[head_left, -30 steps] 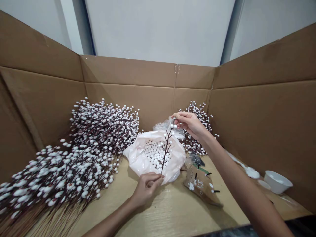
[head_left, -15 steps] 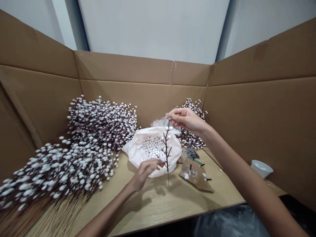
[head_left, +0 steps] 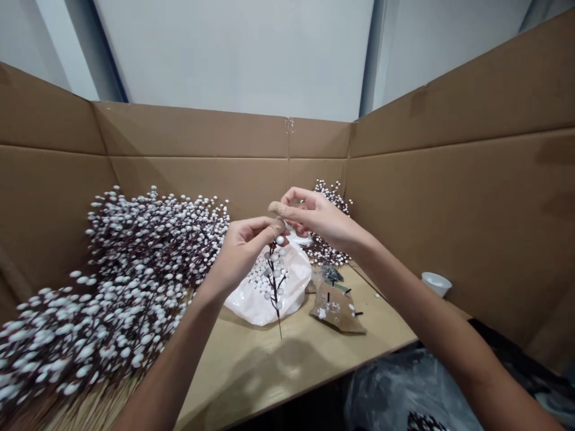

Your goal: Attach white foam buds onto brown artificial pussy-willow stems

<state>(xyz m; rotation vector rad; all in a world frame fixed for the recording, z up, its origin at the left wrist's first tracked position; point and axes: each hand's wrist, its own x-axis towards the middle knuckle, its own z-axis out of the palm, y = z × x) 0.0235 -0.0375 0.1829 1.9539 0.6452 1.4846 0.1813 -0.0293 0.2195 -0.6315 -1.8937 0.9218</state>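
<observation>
A dark artificial berry twig [head_left: 275, 284] with white berries along it hangs upright above the table. My left hand [head_left: 245, 248] pinches its top end between thumb and forefinger. Just above and to the right is my right hand [head_left: 317, 215], its fingers curled and close to the left fingertips; whatever they hold is hidden. Tan coverings show on both thumbs. Behind the twig lies an open white plastic bag [head_left: 294, 278] with many loose white berries [head_left: 258, 275] inside.
Large bundles of white-berried stems [head_left: 153, 239] fill the left side, with another bunch [head_left: 330, 194] at the back right. A brown packet [head_left: 339, 308] and a white cup [head_left: 435, 284] stand right. Cardboard walls [head_left: 202, 131] enclose the table [head_left: 251, 371]; clear plastic [head_left: 399, 389] lies below its edge.
My left hand has risen from beside the lower twig to its top, meeting the right hand. White berries now sit along the twig's lower branches, which looked bare before. The view has shifted right.
</observation>
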